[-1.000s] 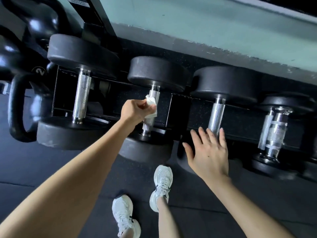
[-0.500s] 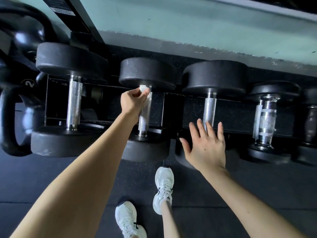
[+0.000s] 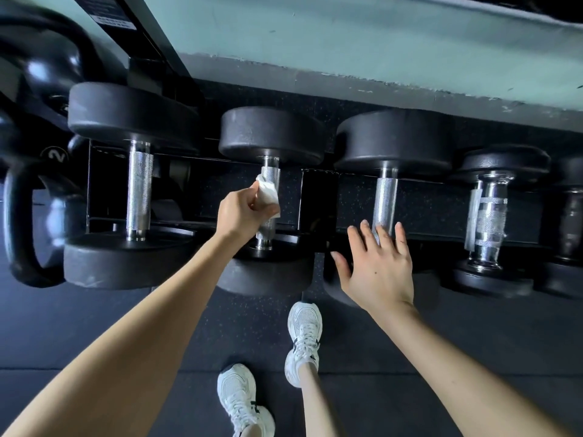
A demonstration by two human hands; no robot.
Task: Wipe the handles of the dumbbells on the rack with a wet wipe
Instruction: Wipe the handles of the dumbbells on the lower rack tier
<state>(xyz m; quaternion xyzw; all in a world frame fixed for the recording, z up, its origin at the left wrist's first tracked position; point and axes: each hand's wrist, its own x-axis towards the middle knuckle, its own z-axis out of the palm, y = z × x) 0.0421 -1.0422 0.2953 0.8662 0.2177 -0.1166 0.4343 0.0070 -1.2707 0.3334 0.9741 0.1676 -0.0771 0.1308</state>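
White sneakers [image 3: 303, 339] on the dark rubber floor [image 3: 473, 357], person standing right at the rack; right hand [image 3: 378, 266] flat, fingers straight and spread, holding nothing, laid over the near head of the third dumbbell [image 3: 394, 137], fingertips overlapping the low end of its handle; contact not certain, likely a brace for leaning in; left hand [image 3: 243, 212] curled round a bunched wet wipe [image 3: 267, 191], pressing it to the left side of the second dumbbell handle [image 3: 264, 234] about mid-length, knurled metal showing above and below the wipe; wrap-style hold probably so the wipe covers the bar's round as it slides; dumbbells lie across the black rack [image 3: 318, 197], handles pointing away from the person, so each is reachable from the front; first handle [image 3: 139, 190] to the left and fourth dumbbell [image 3: 490, 212] to the right, neither hand on them; kettlebells [image 3: 47, 67] far left; pale green wall [image 3: 347, 33] behind.
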